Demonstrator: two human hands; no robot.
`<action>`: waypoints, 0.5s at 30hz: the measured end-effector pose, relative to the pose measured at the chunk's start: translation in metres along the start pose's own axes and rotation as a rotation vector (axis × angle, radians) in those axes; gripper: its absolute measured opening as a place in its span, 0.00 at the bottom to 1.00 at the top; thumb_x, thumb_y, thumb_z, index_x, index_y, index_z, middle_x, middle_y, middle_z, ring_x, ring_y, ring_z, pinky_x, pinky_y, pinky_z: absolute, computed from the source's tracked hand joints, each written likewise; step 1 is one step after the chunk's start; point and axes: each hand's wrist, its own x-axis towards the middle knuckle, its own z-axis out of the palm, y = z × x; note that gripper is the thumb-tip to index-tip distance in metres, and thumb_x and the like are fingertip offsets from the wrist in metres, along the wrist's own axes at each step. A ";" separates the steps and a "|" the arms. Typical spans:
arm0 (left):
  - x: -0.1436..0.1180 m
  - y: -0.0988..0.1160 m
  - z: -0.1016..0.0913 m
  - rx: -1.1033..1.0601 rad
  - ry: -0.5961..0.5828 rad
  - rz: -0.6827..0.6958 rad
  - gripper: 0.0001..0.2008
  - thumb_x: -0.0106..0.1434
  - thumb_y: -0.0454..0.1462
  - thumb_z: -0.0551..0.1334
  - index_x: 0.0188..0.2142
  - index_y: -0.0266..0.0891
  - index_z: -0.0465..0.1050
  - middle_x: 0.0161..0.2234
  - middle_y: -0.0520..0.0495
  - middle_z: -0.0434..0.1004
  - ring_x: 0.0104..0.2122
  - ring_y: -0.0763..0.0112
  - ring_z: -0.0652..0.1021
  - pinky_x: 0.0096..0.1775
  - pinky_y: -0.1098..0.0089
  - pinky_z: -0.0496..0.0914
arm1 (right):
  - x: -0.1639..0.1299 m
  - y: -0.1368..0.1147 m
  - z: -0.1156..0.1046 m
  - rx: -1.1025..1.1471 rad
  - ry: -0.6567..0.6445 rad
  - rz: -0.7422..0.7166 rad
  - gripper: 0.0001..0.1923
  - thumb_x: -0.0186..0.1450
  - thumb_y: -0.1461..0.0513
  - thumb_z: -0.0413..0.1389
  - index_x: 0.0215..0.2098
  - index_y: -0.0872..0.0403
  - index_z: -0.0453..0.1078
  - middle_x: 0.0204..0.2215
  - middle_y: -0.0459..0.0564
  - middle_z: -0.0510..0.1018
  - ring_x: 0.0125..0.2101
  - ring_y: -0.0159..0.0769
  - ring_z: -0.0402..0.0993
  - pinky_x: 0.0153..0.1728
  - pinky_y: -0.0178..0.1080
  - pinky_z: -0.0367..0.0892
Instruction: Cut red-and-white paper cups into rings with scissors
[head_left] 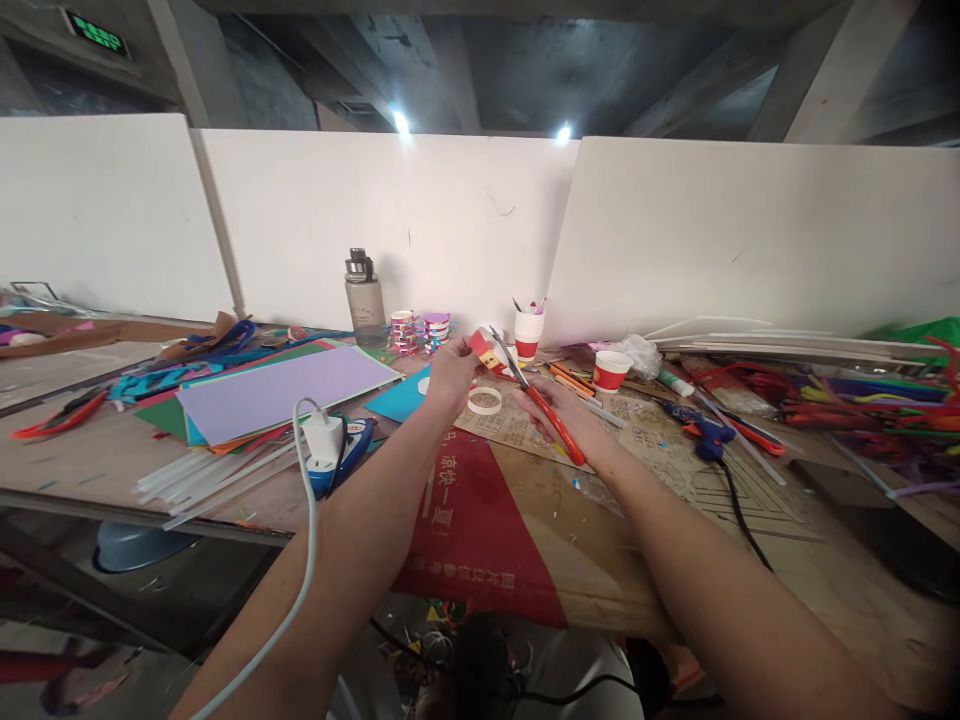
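Scissors (541, 401) are closing on a red paper strip (482, 351); left hand (450, 372) fingers, pinching it, are risking a nick.

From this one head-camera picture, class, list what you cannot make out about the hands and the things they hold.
- Small red-and-yellow piece, head view: too small to tell its shape or material; the left hand covers its near end.
- Orange-handled scissors: the right hand hides the finger loops, and the blade gap is too small to judge.
- White paper ring on the table: whether it is tape or paper is unclear.
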 end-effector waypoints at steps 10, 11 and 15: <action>0.000 0.006 -0.002 -0.006 -0.045 -0.047 0.16 0.42 0.36 0.77 0.25 0.35 0.72 0.25 0.51 0.77 0.23 0.76 0.74 0.27 0.73 0.70 | -0.002 -0.001 -0.001 0.003 -0.006 0.004 0.22 0.63 0.41 0.57 0.31 0.50 0.66 0.20 0.40 0.62 0.19 0.30 0.59 0.21 0.35 0.57; 0.001 0.006 -0.002 -0.010 -0.041 -0.062 0.16 0.42 0.36 0.77 0.25 0.35 0.72 0.25 0.51 0.76 0.23 0.76 0.74 0.27 0.73 0.70 | -0.002 -0.002 -0.001 -0.001 -0.003 0.004 0.22 0.62 0.41 0.57 0.31 0.50 0.66 0.19 0.40 0.62 0.19 0.30 0.59 0.21 0.35 0.57; 0.006 0.007 -0.004 -0.022 -0.018 -0.131 0.19 0.41 0.35 0.78 0.22 0.36 0.68 0.22 0.52 0.75 0.25 0.75 0.77 0.29 0.73 0.72 | -0.003 -0.005 0.000 -0.017 0.012 0.005 0.24 0.62 0.39 0.57 0.33 0.50 0.69 0.18 0.41 0.63 0.19 0.31 0.60 0.21 0.35 0.57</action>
